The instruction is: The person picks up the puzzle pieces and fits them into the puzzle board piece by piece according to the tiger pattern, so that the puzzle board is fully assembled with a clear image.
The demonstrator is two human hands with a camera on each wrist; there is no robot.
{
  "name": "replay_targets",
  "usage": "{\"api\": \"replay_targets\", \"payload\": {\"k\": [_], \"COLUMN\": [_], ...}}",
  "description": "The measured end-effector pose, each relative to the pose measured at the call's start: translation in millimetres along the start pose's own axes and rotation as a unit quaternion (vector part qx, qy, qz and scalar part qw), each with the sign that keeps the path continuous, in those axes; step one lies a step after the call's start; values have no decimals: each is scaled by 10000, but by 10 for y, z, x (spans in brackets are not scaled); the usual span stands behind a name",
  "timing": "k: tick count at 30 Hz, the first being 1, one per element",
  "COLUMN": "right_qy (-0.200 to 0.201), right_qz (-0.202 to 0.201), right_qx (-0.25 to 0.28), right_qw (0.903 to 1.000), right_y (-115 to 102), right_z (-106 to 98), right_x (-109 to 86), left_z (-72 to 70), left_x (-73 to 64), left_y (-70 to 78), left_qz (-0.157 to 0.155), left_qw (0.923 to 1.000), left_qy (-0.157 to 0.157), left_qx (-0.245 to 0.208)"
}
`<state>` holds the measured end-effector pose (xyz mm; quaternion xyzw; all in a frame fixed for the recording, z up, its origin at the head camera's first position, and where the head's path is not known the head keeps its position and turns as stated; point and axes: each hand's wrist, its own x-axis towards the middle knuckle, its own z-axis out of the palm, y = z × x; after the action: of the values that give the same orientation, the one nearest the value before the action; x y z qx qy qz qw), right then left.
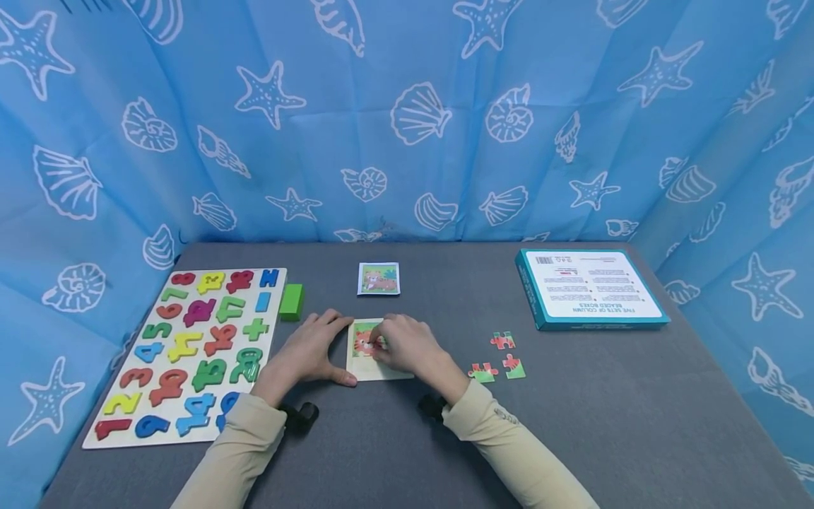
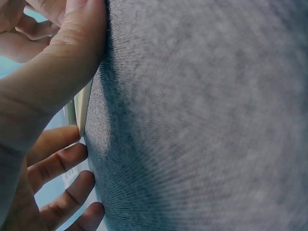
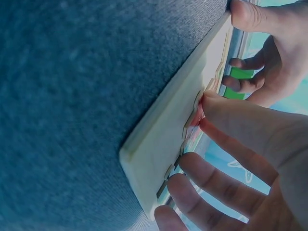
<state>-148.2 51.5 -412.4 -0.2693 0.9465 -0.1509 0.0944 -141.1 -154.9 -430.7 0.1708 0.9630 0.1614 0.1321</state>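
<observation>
A small wooden puzzle board [image 1: 370,370] with a partly assembled tiger picture [image 1: 362,339] lies flat in front of me. My left hand [image 1: 311,348] has its fingers spread, with thumb and fingertips at the board's left edge. Over the picture, my right hand [image 1: 407,345] pinches a reddish puzzle piece [image 3: 195,116] between thumb and index finger, right at the board's surface. The other right fingers extend along the board's side in the right wrist view. Much of the picture is hidden under this hand. Three loose puzzle pieces [image 1: 503,341] lie to the right.
On the left lies a number board [image 1: 267,311] with coloured numerals, a green block [image 1: 292,302] beside it. A small picture card [image 1: 379,278] sits behind the puzzle board. At the back right is a teal and white box [image 1: 594,290]. A blue curtain [image 1: 381,141] hangs behind the table.
</observation>
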Motion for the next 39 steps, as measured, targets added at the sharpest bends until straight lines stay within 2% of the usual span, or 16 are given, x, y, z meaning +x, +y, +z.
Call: {"api": "replay_targets", "payload": {"k": [7,23,31,39], "right_qy": [72,48,62,264], "right_qz": [-55,-37,90,303], "right_qx": [42,-2,236,45], "right_qw": [9999,10000,9997,9992], "right_y": [3,48,239,514], "right_z": [3,-41,-185,-317], "right_x": [-9,-48,-172,-381], "left_z": [11,2,10,13], "left_x": [-13,-4,9,1], "left_y": [-10,-17,-25,-26], "left_qz": [89,80,69,123], "left_qw": [9998,9999,9999,9998], "left_qy": [138,68,67,132], "left_qx": [66,58,72,54]}}
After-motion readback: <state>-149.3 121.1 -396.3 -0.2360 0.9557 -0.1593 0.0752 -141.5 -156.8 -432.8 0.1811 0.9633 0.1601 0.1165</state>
